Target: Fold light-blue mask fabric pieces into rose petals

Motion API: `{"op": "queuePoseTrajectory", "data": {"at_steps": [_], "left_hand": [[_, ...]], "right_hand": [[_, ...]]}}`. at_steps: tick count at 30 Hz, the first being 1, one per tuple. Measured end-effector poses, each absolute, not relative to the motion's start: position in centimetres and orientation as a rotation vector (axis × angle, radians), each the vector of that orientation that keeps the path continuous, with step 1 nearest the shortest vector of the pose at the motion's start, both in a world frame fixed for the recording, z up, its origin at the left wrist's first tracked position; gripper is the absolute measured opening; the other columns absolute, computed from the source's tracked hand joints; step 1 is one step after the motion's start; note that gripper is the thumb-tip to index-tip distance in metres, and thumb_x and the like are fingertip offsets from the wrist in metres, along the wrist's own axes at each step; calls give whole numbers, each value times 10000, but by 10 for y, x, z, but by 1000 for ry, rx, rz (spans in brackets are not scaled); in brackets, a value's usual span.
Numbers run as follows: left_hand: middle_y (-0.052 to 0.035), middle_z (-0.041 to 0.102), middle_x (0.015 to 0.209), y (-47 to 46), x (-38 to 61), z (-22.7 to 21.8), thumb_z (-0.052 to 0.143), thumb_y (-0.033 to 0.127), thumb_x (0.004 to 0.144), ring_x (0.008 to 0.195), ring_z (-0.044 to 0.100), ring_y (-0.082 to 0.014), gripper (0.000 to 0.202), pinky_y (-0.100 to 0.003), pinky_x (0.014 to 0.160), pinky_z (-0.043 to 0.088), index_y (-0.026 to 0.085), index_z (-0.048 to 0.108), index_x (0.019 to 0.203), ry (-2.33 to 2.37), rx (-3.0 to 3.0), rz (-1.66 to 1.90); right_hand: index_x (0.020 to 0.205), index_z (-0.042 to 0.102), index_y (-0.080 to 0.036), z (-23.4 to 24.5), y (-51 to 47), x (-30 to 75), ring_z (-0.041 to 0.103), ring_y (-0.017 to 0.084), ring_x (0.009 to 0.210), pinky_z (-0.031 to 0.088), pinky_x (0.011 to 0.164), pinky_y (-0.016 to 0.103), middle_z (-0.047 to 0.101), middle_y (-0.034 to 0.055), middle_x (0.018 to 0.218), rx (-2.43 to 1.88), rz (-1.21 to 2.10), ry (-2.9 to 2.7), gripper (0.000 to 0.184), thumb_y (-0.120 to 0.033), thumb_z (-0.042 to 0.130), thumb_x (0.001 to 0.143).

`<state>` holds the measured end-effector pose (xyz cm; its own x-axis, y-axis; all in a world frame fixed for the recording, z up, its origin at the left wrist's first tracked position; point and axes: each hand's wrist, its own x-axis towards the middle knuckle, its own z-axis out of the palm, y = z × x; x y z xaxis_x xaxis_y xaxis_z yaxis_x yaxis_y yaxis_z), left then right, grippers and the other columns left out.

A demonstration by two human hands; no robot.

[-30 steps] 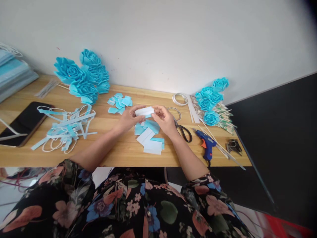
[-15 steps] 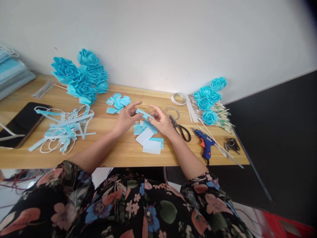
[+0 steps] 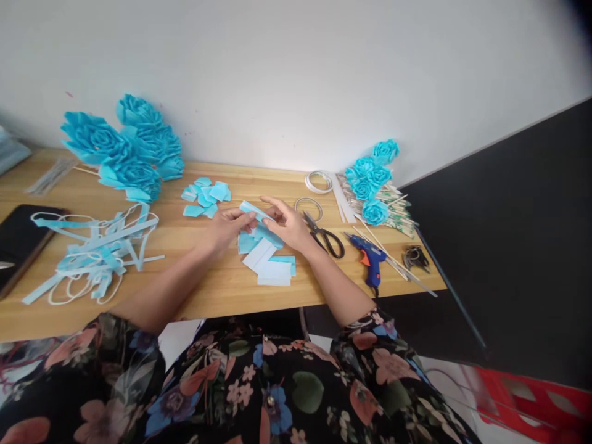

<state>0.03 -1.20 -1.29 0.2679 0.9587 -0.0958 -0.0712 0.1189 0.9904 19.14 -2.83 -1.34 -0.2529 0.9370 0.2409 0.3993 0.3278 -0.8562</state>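
Observation:
Between my hands is a small folded blue strip of mask-like fabric (image 3: 253, 210), raised over the table. My left hand (image 3: 226, 227) pinches its near left part between thumb and fingers. On its right end, my right hand (image 3: 287, 223) closes thumb and fingers, with the index finger stretched out above. Beneath the hands lie cut blue and white fabric pieces (image 3: 274, 272), partly hidden by my fingers. A heap of small blue cut pieces (image 3: 206, 196) sits beyond my left hand. Black-handled scissors (image 3: 327, 239) lie just right of my right hand.
Trimmed strips with white ear loops (image 3: 99, 250) lie left, beside a phone (image 3: 23, 237). Large blue fabric flowers (image 3: 132, 148) stand at the back left, smaller ones (image 3: 370, 176) at right. A blue glue gun (image 3: 371, 259), thin sticks and tape rolls (image 3: 319, 181) lie on the right.
The view has shifted, so the table's things sit further left. My left hand's raised index finger has come down, and its grip has moved to the strip's near edge.

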Motion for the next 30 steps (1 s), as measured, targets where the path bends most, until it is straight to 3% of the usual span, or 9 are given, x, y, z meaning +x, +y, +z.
{"op": "queuePoseTrajectory", "data": {"at_steps": [6,11,21,26,30], "left_hand": [[-39,667,643,-6,-2,-9,794,430,675,603,602,-139,334,-297,663,498,130,650,642,992,1076,1101],[-33,666,646,-6,-2,-7,776,392,691,601,606,-136,302,-293,649,503,133,625,660,971,1042,1112],[-46,663,642,-7,-1,-8,759,444,708,548,583,-123,352,-269,568,462,128,617,650,932,1128,1029],[-42,644,604,-9,-4,-3,720,535,731,528,538,-111,425,-257,557,435,138,627,612,954,1357,941],[-22,607,574,-11,-7,-2,684,578,750,522,503,-107,455,-239,520,381,154,625,594,927,1632,672]], "right_hand": [[1320,585,-211,19,-29,223,647,137,775,518,785,287,726,27,976,-1452,520,-1823,439,-252,537,885],[1270,639,-225,47,-64,256,691,203,888,509,826,338,750,44,988,-1761,264,-1906,389,-264,558,892],[1203,658,-179,16,-95,281,646,272,1085,491,934,408,714,119,1150,-1862,143,-2000,325,-269,541,913],[1212,651,-179,14,-100,279,643,270,1059,482,920,394,717,114,1126,-1890,137,-2003,327,-272,532,922],[1243,637,-171,5,-111,276,638,272,1041,476,909,387,711,121,1119,-2003,117,-1987,350,-263,533,922]]}}
